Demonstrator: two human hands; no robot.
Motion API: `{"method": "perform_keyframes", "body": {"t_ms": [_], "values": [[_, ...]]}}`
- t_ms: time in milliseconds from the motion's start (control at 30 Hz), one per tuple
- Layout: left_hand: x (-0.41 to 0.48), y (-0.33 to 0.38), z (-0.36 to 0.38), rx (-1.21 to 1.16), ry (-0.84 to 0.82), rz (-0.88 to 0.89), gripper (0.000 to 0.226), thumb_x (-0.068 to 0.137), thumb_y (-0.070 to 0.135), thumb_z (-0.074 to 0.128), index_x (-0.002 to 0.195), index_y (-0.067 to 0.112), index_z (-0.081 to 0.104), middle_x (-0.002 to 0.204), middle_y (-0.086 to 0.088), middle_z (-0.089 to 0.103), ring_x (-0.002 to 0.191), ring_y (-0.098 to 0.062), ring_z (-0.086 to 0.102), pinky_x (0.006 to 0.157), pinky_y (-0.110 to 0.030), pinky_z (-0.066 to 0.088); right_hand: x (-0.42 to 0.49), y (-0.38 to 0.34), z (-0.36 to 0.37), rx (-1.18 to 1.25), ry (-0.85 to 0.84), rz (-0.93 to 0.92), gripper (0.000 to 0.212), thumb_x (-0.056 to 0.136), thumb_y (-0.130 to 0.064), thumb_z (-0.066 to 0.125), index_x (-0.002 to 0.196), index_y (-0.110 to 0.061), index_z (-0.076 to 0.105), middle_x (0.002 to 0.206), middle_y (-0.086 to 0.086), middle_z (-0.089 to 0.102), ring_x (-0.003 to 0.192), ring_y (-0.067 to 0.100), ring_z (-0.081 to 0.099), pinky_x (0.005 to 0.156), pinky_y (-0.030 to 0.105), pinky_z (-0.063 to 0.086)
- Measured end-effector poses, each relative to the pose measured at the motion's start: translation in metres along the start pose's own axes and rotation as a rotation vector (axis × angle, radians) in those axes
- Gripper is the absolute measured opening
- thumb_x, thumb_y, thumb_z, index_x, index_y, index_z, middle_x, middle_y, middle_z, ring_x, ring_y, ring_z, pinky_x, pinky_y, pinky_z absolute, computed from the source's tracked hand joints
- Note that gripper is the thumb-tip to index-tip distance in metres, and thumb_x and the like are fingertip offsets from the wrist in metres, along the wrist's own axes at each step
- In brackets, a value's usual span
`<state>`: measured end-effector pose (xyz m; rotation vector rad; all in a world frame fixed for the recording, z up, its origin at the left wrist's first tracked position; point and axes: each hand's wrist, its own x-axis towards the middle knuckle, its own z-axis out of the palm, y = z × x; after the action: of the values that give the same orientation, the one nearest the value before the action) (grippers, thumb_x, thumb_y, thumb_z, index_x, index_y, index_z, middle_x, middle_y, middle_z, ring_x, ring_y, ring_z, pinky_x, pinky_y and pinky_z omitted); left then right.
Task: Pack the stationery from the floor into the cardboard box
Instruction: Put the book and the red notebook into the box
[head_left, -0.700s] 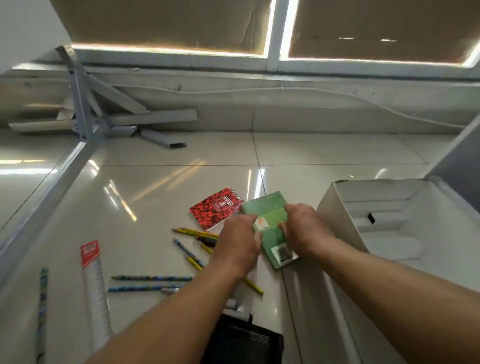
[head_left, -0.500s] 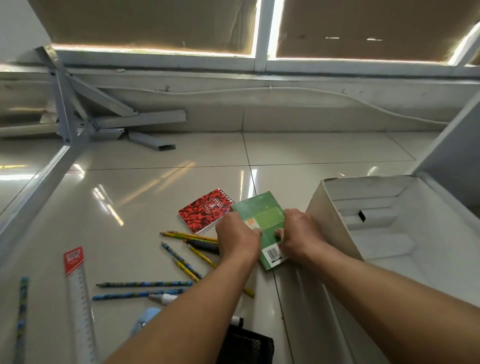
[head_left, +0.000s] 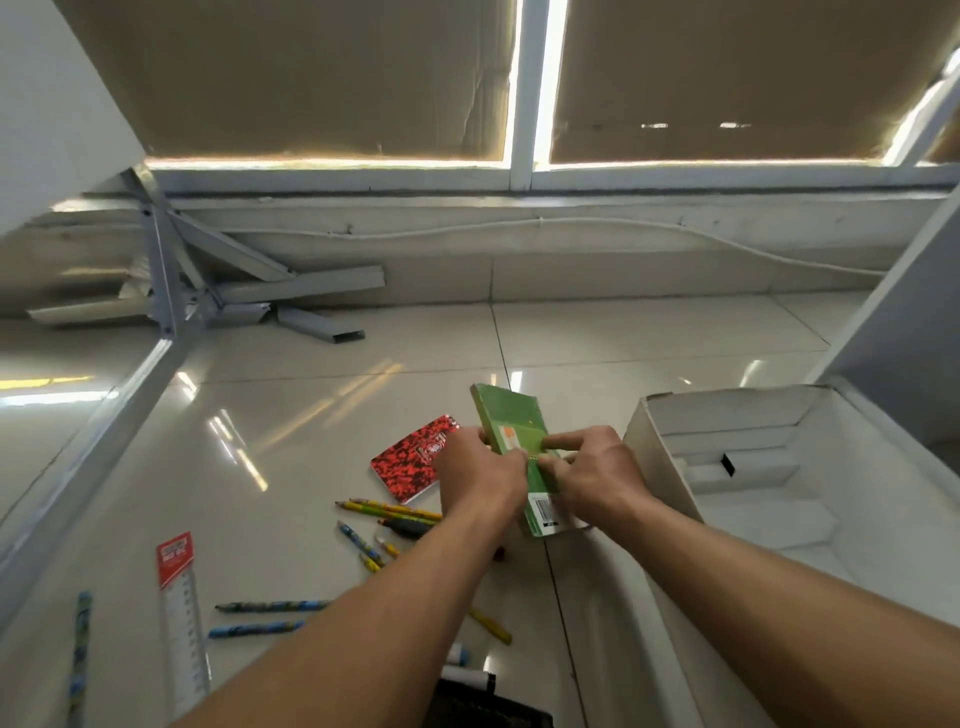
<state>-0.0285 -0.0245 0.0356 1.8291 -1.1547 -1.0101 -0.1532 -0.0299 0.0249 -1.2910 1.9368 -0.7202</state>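
**Green notebook lifted toward the box**

Lifted now, the green notebook has come up off the floor and tilted since half a second ago. Both hands pinch it: the left hand on its left edge, the right hand closed over the lower right, beside the cardboard box. It looks light, thin and a bit floppy, probably slick-covered, so holding by both long edges suits it. The red notebook, pencils and ruler lie loose.
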Motion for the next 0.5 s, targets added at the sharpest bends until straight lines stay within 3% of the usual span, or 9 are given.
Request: {"method": "perform_keyframes", "body": {"t_ms": [67, 167, 267, 333, 400, 500], "values": [[-0.004, 0.029, -0.013, 0.008, 0.041, 0.118, 0.019, 0.087, 0.016, 0.080, 0.105, 0.015, 0.081, 0.098, -0.002, 0.082, 0.080, -0.018, 0.077, 0.074, -0.036, 0.066, 0.003, -0.029, -0.014, 0.089, -0.074, -0.045, 0.024, 0.096, -0.022, 0.075, 0.119, -0.018, 0.078, 0.112, 0.011, 0.078, 0.092, 0.025, 0.077, 0.086, 0.040, 0.064], [-0.011, 0.073, -0.031, -0.017, 0.047, 0.295, 0.017, 0.085, 0.020, 0.081, 0.101, 0.016, 0.083, 0.089, 0.001, 0.081, 0.076, -0.013, 0.077, 0.071, -0.035, 0.067, 0.002, -0.078, -0.046, 0.300, -0.135, -0.088, 0.020, 0.102, -0.023, 0.066, 0.111, -0.009, 0.079, 0.099, 0.018, 0.080, 0.083, 0.038, 0.079, 0.075, 0.054, 0.066], [-0.020, 0.110, -0.040, -0.001, -0.077, 0.452, 0.027, 0.083, 0.021, 0.083, 0.111, 0.020, 0.082, 0.090, 0.001, 0.081, 0.073, -0.008, 0.077, 0.058, -0.015, 0.061, -0.007, -0.115, -0.084, 0.451, -0.162, -0.157, 0.036, 0.102, -0.037, 0.064, 0.099, -0.004, 0.080, 0.089, 0.015, 0.082, 0.078, 0.034, 0.080, 0.067, 0.047, 0.067], [-0.026, 0.125, -0.035, 0.041, -0.166, 0.526, 0.036, 0.083, 0.018, 0.085, 0.118, 0.016, 0.078, 0.091, 0.001, 0.079, 0.069, -0.004, 0.072, 0.053, -0.007, 0.054, -0.010, -0.125, -0.105, 0.463, -0.145, -0.205, 0.036, 0.097, -0.039, 0.071, 0.100, -0.004, 0.079, 0.089, 0.011, 0.082, 0.079, 0.029, 0.080, 0.072, 0.044, 0.067], [-0.033, 0.133, -0.027, 0.088, -0.228, 0.591, 0.035, 0.083, 0.018, 0.080, 0.117, 0.014, 0.077, 0.098, -0.001, 0.078, 0.074, -0.009, 0.075, 0.064, -0.016, 0.062, -0.008, -0.123, -0.122, 0.500, -0.108, -0.196, 0.020, 0.099, -0.025, 0.071, 0.105, -0.006, 0.076, 0.100, 0.014, 0.081, 0.090, 0.031, 0.080, 0.084, 0.048, 0.065], [-0.036, 0.131, -0.010, 0.123, -0.249, 0.676, 0.049, 0.093, 0.026, 0.070, 0.140, 0.019, 0.065, 0.138, -0.003, 0.066, 0.118, -0.021, 0.067, 0.101, -0.038, 0.059, -0.005, -0.106, -0.149, 0.533, -0.053, -0.168, 0.009, 0.102, -0.012, 0.064, 0.108, -0.008, 0.070, 0.109, 0.019, 0.078, 0.096, 0.036, 0.078, 0.087, 0.054, 0.063]]}}
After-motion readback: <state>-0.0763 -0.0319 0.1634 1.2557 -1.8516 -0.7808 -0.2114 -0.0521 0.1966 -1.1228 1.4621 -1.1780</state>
